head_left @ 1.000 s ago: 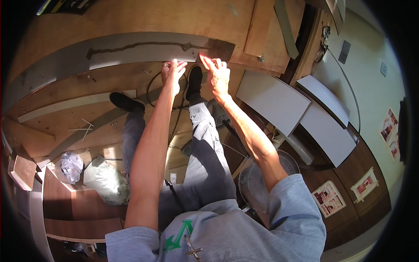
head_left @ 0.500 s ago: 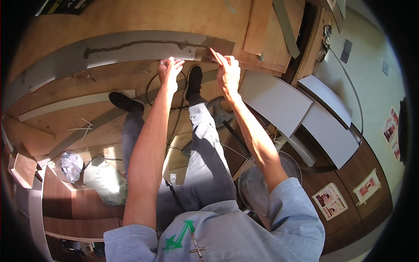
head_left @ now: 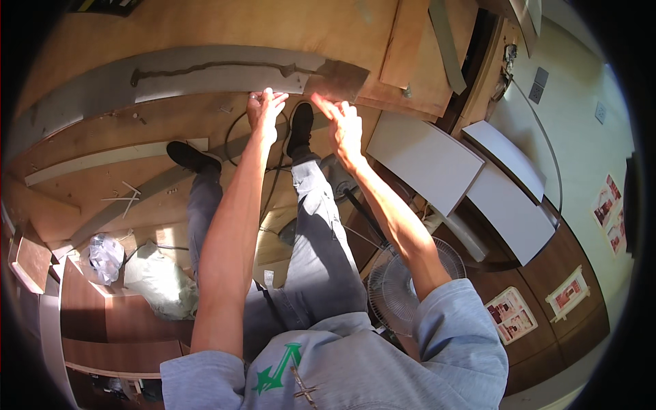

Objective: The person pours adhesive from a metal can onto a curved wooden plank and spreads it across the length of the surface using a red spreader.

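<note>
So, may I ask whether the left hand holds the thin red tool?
No, the thin red tool is in the right hand.

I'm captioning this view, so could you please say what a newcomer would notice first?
Probably the long grey strip with its brown streak, curving across the upper left. At its near edge, the right hand holds a red piece beside the left hand. Pale panels show at right.

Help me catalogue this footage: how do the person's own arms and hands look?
Short grey-blue sleeves leave the forearms bare. The left hand and right hand are gloveless, with no watch visible; the left seems to wear a ring.
</note>
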`<state>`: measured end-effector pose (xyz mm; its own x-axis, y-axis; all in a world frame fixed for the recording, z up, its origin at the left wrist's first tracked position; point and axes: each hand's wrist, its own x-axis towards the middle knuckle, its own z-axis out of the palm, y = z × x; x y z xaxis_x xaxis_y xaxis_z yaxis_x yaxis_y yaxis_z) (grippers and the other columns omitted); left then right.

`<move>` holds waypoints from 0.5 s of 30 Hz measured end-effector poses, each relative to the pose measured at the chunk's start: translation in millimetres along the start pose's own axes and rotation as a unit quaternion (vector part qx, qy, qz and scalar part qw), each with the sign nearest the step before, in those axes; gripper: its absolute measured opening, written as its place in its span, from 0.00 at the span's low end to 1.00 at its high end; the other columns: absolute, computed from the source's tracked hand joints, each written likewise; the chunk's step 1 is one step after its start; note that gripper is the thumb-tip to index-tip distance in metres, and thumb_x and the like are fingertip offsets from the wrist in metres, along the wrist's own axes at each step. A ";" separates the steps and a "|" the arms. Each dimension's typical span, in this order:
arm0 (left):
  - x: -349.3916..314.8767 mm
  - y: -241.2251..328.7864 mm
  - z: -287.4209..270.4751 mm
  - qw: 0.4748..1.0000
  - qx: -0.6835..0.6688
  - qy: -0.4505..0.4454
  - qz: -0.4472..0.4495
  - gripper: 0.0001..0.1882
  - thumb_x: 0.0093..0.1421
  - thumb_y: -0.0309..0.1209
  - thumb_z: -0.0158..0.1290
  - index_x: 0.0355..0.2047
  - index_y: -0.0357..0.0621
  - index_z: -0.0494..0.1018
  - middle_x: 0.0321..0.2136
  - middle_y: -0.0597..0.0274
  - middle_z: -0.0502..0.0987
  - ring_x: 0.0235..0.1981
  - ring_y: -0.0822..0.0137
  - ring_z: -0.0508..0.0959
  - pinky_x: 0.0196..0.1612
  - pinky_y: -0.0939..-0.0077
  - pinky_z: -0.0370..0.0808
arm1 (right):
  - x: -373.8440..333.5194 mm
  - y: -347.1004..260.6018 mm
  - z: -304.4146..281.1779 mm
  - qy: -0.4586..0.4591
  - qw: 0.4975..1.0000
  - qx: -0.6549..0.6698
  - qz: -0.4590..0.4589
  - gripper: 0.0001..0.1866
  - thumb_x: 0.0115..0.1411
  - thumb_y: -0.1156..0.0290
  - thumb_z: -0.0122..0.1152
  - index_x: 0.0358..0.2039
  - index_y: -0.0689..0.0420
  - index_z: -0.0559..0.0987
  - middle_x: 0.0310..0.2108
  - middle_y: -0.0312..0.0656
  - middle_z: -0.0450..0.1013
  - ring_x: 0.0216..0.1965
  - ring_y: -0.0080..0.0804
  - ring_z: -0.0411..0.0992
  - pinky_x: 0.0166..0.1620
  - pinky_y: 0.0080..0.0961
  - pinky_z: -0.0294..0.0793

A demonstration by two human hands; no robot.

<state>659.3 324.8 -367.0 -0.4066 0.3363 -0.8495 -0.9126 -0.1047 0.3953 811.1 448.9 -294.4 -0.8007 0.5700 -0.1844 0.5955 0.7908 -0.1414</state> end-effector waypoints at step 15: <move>5.8 -1.6 -19.5 1.000 0.010 0.018 0.003 0.13 0.72 0.35 0.49 0.45 0.39 0.62 0.42 0.42 0.79 0.46 0.49 0.83 0.52 0.57 0.81 | 62.1 -50.4 0.1 0.063 0.993 0.062 0.082 0.16 0.63 0.74 0.57 0.52 0.50 0.77 0.42 0.44 0.70 0.44 0.45 0.72 0.48 0.40 0.76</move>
<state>657.5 308.7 -379.4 -0.4130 0.3024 -0.8591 -0.9095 -0.0871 0.4066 731.4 444.4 -298.8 -0.6899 0.7180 -0.0924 0.7152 0.6564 -0.2401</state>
